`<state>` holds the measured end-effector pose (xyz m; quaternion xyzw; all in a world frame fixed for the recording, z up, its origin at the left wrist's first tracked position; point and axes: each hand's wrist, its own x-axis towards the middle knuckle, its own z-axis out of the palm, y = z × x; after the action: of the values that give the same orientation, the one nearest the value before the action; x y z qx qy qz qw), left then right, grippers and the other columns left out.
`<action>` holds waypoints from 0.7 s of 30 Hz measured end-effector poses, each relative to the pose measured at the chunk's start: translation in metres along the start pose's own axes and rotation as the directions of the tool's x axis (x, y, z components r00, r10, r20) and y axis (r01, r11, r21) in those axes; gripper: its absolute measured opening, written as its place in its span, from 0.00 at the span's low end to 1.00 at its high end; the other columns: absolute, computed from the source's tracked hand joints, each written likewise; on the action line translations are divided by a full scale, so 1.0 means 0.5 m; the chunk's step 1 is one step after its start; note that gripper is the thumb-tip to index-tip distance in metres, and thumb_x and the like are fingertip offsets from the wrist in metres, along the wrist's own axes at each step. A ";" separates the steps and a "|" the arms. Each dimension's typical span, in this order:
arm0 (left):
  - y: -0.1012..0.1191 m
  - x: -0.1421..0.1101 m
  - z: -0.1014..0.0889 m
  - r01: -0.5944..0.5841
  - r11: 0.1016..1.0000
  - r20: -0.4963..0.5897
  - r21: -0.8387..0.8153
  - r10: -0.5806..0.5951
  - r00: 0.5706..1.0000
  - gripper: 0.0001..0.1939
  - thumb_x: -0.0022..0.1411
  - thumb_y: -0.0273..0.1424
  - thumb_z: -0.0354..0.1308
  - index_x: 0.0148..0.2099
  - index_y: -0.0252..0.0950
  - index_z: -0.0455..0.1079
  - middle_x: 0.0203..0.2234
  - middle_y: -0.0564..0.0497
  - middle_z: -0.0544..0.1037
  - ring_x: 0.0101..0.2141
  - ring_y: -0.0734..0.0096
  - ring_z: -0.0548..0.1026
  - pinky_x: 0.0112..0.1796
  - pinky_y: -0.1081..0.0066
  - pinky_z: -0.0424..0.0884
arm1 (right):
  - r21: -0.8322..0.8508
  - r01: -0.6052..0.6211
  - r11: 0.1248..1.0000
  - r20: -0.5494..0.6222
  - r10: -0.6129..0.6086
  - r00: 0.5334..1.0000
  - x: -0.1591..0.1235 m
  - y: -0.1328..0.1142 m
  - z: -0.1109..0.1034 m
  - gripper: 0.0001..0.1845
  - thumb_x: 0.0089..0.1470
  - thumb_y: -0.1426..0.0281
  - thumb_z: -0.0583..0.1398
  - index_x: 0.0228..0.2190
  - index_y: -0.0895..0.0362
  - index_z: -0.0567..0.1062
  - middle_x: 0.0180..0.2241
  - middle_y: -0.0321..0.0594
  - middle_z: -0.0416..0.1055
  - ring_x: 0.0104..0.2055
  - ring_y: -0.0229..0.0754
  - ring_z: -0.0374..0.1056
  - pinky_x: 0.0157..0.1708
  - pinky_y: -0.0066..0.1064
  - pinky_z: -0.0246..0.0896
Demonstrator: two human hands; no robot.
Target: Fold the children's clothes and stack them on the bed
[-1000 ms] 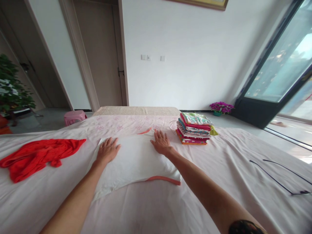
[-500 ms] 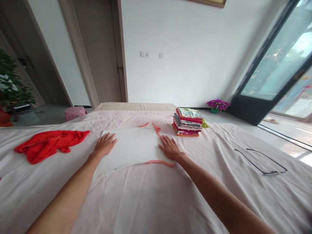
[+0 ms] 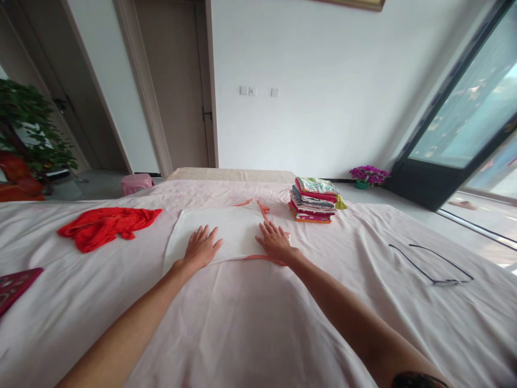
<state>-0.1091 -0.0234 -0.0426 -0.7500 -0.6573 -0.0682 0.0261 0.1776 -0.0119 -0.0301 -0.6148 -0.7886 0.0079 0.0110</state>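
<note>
A white sleeveless top point(image 3: 230, 228) with coral-orange trim lies spread flat on a pale pink sheet point(image 3: 238, 323). Flat on its lower left part rests my left hand point(image 3: 201, 248), fingers spread. My right hand point(image 3: 274, 241) presses on the trimmed right end, its fingers also apart, covering part of the edging. Neither hand grips the cloth. A stack of folded, brightly patterned clothes point(image 3: 315, 200) stands just beyond my right hand. To the left, a crumpled red garment point(image 3: 111, 225) lies on the sheet.
Black-framed glasses point(image 3: 444, 281) lie unfolded at the right. A dark red item point(image 3: 18, 285) shows at the left edge. Past the bed are a pink stool point(image 3: 136, 183), a purple potted flower point(image 3: 368, 175), a leafy plant point(image 3: 34, 126) and a door point(image 3: 173, 81).
My left hand has slid from the top's upper left corner toward its near edge and rightward. My right hand has come down over the trimmed end. The view has shifted, showing the dark red item.
</note>
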 end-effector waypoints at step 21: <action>-0.172 -0.088 0.038 0.113 0.992 -0.139 0.055 -0.105 0.985 0.30 0.69 0.45 0.41 0.67 0.39 0.61 0.65 0.40 0.61 0.64 0.47 0.59 0.58 0.47 0.55 | 0.294 -0.192 0.936 -0.207 0.258 0.944 -0.080 0.214 0.036 0.23 0.66 0.65 0.47 0.57 0.52 0.71 0.63 0.40 0.63 0.66 0.46 0.55 0.64 0.39 0.46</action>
<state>-0.1984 -0.0527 -0.0717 -0.7053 -0.6959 -0.1000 0.0904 0.2907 -0.0248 -0.0511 -0.6906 -0.6967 0.0411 0.1898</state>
